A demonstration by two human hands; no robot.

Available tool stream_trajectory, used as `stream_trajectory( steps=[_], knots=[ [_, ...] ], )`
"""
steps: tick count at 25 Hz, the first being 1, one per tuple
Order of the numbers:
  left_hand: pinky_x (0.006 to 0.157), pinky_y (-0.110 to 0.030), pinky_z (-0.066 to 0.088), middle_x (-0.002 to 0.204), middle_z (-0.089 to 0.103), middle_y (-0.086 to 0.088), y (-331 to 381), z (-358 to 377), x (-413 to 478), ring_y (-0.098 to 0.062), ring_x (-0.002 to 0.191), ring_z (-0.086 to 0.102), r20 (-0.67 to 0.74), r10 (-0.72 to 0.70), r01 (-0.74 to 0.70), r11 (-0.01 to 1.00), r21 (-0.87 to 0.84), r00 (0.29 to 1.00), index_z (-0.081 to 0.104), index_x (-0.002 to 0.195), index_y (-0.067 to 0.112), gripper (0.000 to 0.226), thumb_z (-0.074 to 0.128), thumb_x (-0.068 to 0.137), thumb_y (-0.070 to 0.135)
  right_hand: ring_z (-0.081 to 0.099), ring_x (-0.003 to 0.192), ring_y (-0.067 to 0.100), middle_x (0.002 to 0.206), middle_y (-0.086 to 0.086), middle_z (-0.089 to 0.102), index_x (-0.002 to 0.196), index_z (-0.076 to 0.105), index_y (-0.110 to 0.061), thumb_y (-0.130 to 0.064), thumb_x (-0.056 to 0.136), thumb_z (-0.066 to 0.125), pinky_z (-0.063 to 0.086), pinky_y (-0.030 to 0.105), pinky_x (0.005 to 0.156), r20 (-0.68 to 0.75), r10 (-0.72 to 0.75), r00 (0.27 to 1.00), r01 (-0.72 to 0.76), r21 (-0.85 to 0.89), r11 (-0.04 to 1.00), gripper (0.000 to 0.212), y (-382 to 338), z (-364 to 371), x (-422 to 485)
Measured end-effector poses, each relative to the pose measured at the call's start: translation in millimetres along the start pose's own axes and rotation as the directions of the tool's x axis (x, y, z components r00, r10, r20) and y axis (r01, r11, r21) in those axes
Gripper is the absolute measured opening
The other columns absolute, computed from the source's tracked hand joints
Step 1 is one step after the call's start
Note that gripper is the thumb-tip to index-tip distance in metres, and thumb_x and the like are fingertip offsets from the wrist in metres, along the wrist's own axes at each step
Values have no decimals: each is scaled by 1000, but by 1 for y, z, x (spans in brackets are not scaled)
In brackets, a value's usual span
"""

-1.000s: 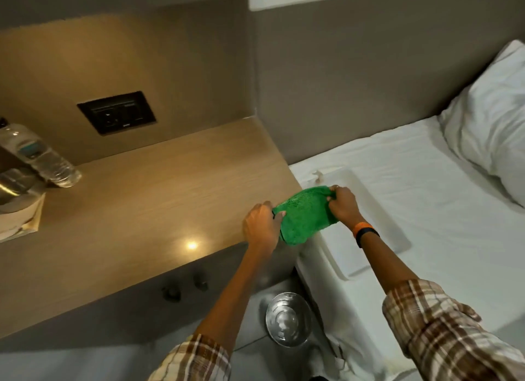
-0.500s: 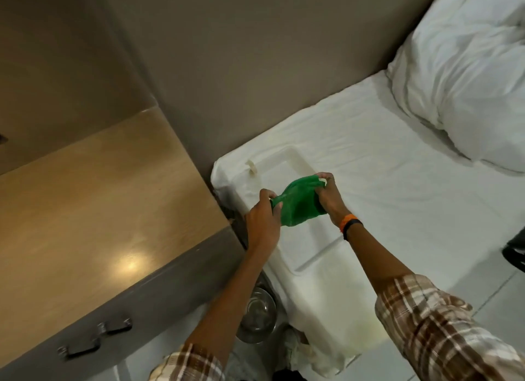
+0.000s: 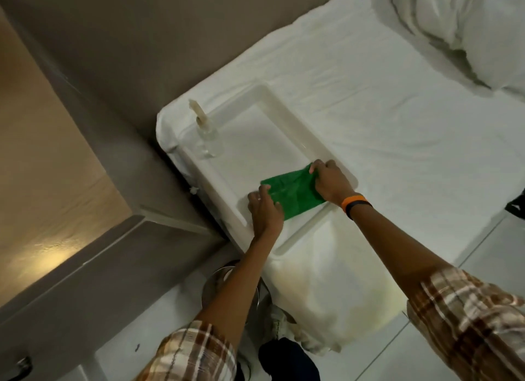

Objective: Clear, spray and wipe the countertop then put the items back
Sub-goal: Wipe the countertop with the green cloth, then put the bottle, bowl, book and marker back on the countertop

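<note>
Head view, the only one I have: my left hand [image 3: 265, 210] and right hand [image 3: 331, 181] both pinch the green cloth [image 3: 292, 194], which lies low over the near end of the white tray [image 3: 272, 96] on the bed [image 3: 397, 125]. My left fingers [image 3: 260, 194] are clenched on the cloth's near-left corner, my right fingers [image 3: 316, 166] on its far-right edge, so the cloth is stretched between them with its long axis running diagonally across the tray, from the corner nearest me toward the tray's right rim. I cannot tell whether it already rests on the tray floor or hangs just above it.

Soft and wrinkled, the cloth looks like thin woven fabric that will slump once let go. By contrast the tray is smooth, hard plastic with a raised rounded rim. At the tray's far-left corner, well apart from the cloth, stands a clear spray bottle [image 3: 208, 140] with a pale trigger head. Left of the tray, beyond the bed's edge, lies the table [image 3: 42, 153], a warm wood-grain top with a glossy reflection. I judge the wiping finished and the cloth about to be set down; my left hand is the nearer one to the table for fetching things back.
</note>
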State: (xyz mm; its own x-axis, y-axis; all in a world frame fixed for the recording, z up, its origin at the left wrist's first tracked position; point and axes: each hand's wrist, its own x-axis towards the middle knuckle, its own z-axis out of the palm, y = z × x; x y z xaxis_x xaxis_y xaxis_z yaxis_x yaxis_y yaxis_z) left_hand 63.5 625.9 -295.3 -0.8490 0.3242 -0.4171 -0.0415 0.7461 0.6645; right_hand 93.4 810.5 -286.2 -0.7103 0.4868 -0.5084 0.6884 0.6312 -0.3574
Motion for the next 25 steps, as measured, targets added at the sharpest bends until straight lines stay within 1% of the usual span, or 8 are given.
stream_trajectory(
  steps=[2,5,8,12,16,19,22,25],
  knots=[
    [111,-49,38,156,28,-15,-5,10,4,-35,139,30,47,166,-173,955,242,985,42,145,17,50,59,98,15,43,131,40,145,21,38,137,52,-12,-24,97,52,44,48,106,-95,-77,992,65,-129,990,42,-1,16,-2],
    [118,-53,25,165,16,-14,-15,14,19,-38,150,16,132,289,-317,825,469,948,27,155,18,61,54,102,27,24,149,39,161,18,25,150,39,-13,-45,98,52,24,50,122,-91,-154,984,117,-320,940,63,0,35,-7],
    [124,-56,10,167,11,-17,-15,3,21,-39,154,5,155,376,-394,730,559,914,18,158,13,68,46,104,41,10,157,38,167,17,16,154,35,-15,-52,100,46,10,51,128,-172,-188,967,126,-318,940,66,0,39,-21],
    [127,-50,9,167,14,-17,13,-46,-16,-33,155,7,54,570,-488,647,585,820,20,158,9,68,44,103,41,6,159,34,170,15,13,156,35,-15,-60,99,42,6,51,130,-316,-329,890,222,-329,918,72,-33,10,-66],
    [127,-48,11,166,17,-17,87,-159,-65,-32,156,9,-163,659,-465,664,586,735,21,157,7,69,47,99,33,9,159,31,170,13,16,155,33,-14,-64,98,36,9,49,130,-500,-432,750,308,-313,898,76,-113,-70,-125],
    [127,-48,11,166,20,-15,118,-259,-101,-30,156,8,-297,682,-399,665,631,668,21,157,7,72,47,96,34,7,160,29,170,12,15,156,30,-14,-64,98,36,10,50,130,-555,-543,631,439,-322,839,77,-194,-120,-168],
    [127,-48,9,167,14,-12,93,-337,-124,-26,156,0,-403,630,-256,698,669,664,15,159,8,72,37,101,45,8,159,32,169,16,16,157,30,-13,-65,96,34,12,52,129,-525,-656,543,551,-367,750,81,-277,-129,-196],
    [127,-48,7,168,11,-12,35,-408,-146,-24,156,-4,-500,565,-124,734,667,656,14,159,9,74,33,102,52,6,159,32,170,16,12,159,25,-15,-71,94,28,9,52,129,-453,-730,512,601,-418,681,87,-362,-103,-228]
  ],
)
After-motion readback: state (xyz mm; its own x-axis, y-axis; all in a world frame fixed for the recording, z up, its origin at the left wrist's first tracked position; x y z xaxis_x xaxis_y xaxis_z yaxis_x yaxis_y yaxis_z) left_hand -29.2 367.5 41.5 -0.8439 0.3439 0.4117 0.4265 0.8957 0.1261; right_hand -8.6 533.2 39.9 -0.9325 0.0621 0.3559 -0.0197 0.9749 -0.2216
